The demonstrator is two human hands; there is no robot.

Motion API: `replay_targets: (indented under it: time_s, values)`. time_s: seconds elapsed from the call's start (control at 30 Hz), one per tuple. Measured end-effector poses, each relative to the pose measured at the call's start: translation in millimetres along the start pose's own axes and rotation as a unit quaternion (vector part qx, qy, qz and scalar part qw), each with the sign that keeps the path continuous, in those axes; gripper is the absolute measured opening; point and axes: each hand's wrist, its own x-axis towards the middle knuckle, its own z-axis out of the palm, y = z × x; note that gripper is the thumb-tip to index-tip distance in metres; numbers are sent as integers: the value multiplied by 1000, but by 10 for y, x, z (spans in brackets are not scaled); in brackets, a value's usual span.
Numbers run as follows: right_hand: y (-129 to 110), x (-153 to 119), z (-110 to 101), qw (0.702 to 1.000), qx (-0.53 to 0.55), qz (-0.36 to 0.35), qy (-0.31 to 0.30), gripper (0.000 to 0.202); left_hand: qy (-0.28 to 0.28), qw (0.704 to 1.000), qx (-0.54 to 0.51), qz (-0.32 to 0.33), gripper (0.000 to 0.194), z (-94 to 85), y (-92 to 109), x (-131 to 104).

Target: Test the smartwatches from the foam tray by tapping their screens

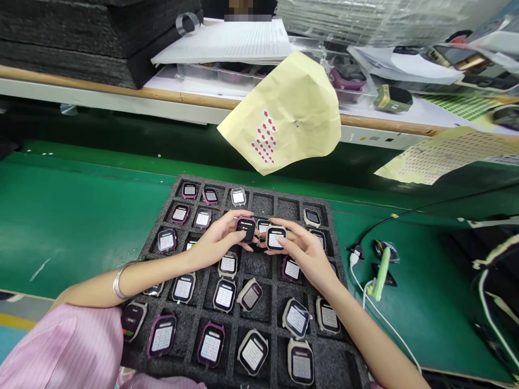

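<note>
My left hand (227,233) grips a purple smartwatch case (245,229) without a strap, its dark screen lit with a little text and my thumb on its lower edge. Close beside it, my right hand (302,246) holds a beige smartwatch case (275,237) showing a white list, thumb on the screen. Both watches are held above a black foam tray (259,205) divided into square pockets. Many pockets hold purple or beige watch cases, such as a purple watch (211,344) at the front and a beige watch (253,352) to its right. Another beige watch (264,226) shows between my hands.
A yellow sheet with red arrow stickers (298,124) hangs from the shelf edge (182,97). Black foam blocks (73,43) and papers (235,46) rest on the shelf. On the green bench (73,216), a white cable (381,310) and a green pen-like tool (382,273) lie at right.
</note>
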Motion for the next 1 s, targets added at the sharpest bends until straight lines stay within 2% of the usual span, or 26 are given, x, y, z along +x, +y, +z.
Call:
replay_targets:
  time_s: [0.23,0.4,0.47,0.6,0.73,0.83,0.93,1.0]
  values:
    - [4,-7,7,1000,-5,8,1,36,21,999,40,-7,32,9,1,15]
    - [13,41,73,999,-17,-19,28,35,-20,999,27,-11,69,41,-68,-17]
    - [12,73,140,999,-33,-32,28,32,-44,999,18,-14,74,58,-91,-40]
    - [8,114,332,993,-93,-69,24,36,-81,996,39,1,63,87,-96,-85]
    - [13,114,473,972,-208,-101,46,31,-86,993,80,28,56,104,-79,-104]
    - [3,104,478,980,-170,-100,33,25,-77,994,71,19,49,100,-86,-103]
    - [-27,94,422,991,-109,-76,-4,26,-77,996,52,9,43,92,-93,-101]
    - [-43,90,381,993,-106,-60,-12,26,-76,996,39,8,42,91,-90,-100]
